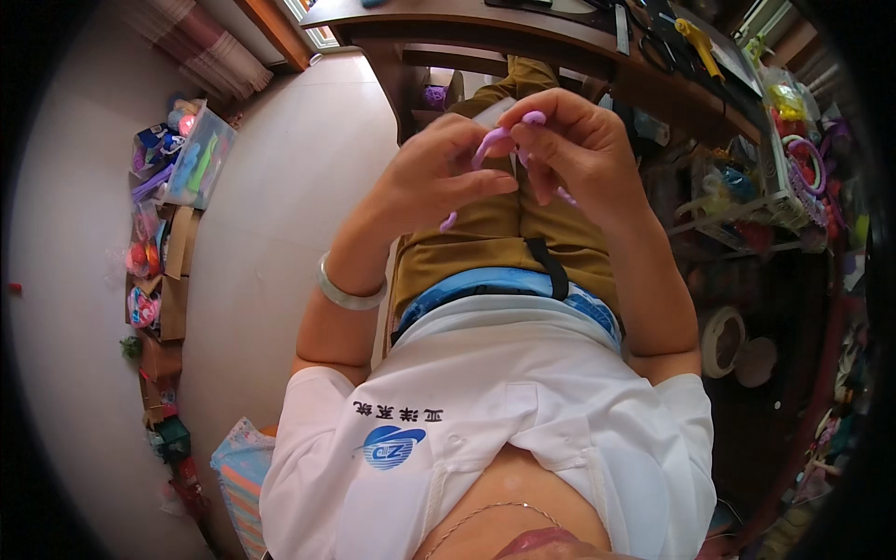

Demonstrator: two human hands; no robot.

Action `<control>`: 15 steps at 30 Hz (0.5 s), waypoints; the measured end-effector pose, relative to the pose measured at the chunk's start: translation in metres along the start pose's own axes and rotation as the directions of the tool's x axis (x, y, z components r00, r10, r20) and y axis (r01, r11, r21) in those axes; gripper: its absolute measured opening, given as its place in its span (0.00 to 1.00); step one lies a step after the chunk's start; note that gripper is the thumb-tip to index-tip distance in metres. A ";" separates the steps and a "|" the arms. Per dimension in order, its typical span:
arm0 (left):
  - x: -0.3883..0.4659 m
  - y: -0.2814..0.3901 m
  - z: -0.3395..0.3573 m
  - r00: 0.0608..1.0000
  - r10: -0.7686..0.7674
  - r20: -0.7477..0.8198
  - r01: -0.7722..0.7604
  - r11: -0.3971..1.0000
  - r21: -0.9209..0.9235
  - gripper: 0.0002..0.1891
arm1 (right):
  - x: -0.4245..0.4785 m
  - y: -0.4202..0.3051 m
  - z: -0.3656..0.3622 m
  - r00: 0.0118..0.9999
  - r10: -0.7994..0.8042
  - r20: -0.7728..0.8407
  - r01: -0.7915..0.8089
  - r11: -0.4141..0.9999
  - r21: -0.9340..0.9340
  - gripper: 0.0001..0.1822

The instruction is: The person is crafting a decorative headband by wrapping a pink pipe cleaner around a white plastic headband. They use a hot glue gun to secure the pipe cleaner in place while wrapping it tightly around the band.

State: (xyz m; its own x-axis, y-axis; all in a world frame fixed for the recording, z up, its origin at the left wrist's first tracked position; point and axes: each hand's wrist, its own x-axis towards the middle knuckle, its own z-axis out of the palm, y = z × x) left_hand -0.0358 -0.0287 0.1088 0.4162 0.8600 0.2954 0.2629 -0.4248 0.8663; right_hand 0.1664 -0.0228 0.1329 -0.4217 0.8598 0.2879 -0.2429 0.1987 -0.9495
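Observation:
A purple fuzzy strand (492, 143), either thick yarn or a chenille stem, is held between both hands above my lap. My right hand (577, 143) pinches a bent part of it between thumb and fingertips. At the fingers of my left hand (437, 171), the strand curves down and is partly covered; the left thumb stands apart from it. One loose end shows below the left hand, and another bit pokes out under the right. A pale green bangle (350, 285) circles the left wrist. Behind the hands are brown trousers (483, 241).
A dark wooden desk (448, 26) lies ahead, bearing a yellow glue gun (698, 47), scissors (656, 54) and a metal ruler (621, 29). Beneath it sits purple yarn (435, 96). Plastic bins (203, 157) and cardboard boxes (180, 241) line the left wall. A cluttered rack (780, 199) stands right.

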 end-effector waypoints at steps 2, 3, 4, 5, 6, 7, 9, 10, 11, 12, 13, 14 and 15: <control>0.001 -0.009 0.004 1.000 0.005 0.028 -0.002 0.996 -0.085 0.10 | 0.002 -0.008 -0.002 0.997 -0.038 -0.062 0.037 0.999 -0.029 0.08; 0.003 -0.011 0.005 0.999 0.011 0.043 -0.005 0.992 -0.122 0.09 | 0.001 -0.012 -0.010 0.990 -0.063 -0.126 0.064 0.998 0.006 0.08; 0.005 -0.008 0.004 0.992 0.109 -0.057 -0.113 0.991 -0.072 0.10 | -0.002 -0.015 -0.022 0.978 -0.083 -0.192 0.093 0.995 0.042 0.08; 0.004 -0.005 -0.003 0.998 0.064 -0.006 -0.064 0.992 -0.112 0.12 | -0.005 -0.019 -0.035 0.961 -0.100 -0.257 0.123 0.989 0.076 0.09; 0.002 0.000 -0.015 0.999 0.017 0.049 -0.009 0.990 -0.142 0.14 | -0.009 -0.021 -0.048 0.939 -0.108 -0.325 0.125 0.992 0.032 0.09; -0.001 0.003 -0.025 0.994 -0.028 0.106 0.046 0.984 -0.173 0.16 | -0.016 -0.022 -0.059 0.912 -0.116 -0.394 0.120 0.993 -0.014 0.09; -0.004 0.008 -0.031 0.991 -0.018 0.129 0.046 0.976 -0.211 0.19 | -0.032 -0.015 -0.083 0.916 -0.126 -0.380 0.122 0.992 -0.033 0.09; -0.005 0.009 -0.032 0.991 -0.056 0.124 0.079 0.979 -0.190 0.19 | -0.040 -0.011 -0.092 0.918 -0.129 -0.375 0.121 0.992 -0.043 0.09; -0.007 0.009 -0.033 0.989 -0.093 0.117 0.112 0.979 -0.169 0.19 | -0.047 -0.009 -0.097 0.906 -0.134 -0.402 0.129 0.991 -0.039 0.09; -0.007 0.008 -0.033 0.990 -0.083 0.117 0.100 0.984 -0.149 0.19 | -0.055 -0.008 -0.101 0.891 -0.143 -0.430 0.140 0.989 -0.038 0.09; -0.007 0.006 -0.033 0.990 -0.074 0.117 0.089 0.988 -0.130 0.19 | -0.062 -0.008 -0.106 0.876 -0.151 -0.458 0.151 0.988 -0.038 0.09; -0.007 0.004 -0.032 0.991 -0.064 0.117 0.077 0.991 -0.111 0.19 | -0.069 -0.006 -0.113 0.858 -0.142 -0.493 0.143 0.989 -0.036 0.08; -0.007 0.003 -0.031 0.987 -0.101 0.122 0.117 0.984 -0.132 0.19 | -0.075 -0.007 -0.118 0.866 -0.125 -0.485 0.115 0.992 -0.050 0.07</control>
State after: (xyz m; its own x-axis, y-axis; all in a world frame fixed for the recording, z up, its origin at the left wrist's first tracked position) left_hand -0.0647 -0.0274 0.1214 0.4908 0.8574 0.1548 0.1926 -0.2800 0.9405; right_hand 0.3026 -0.0334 0.1030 0.0887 0.9474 0.3076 -0.2456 0.3201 -0.9150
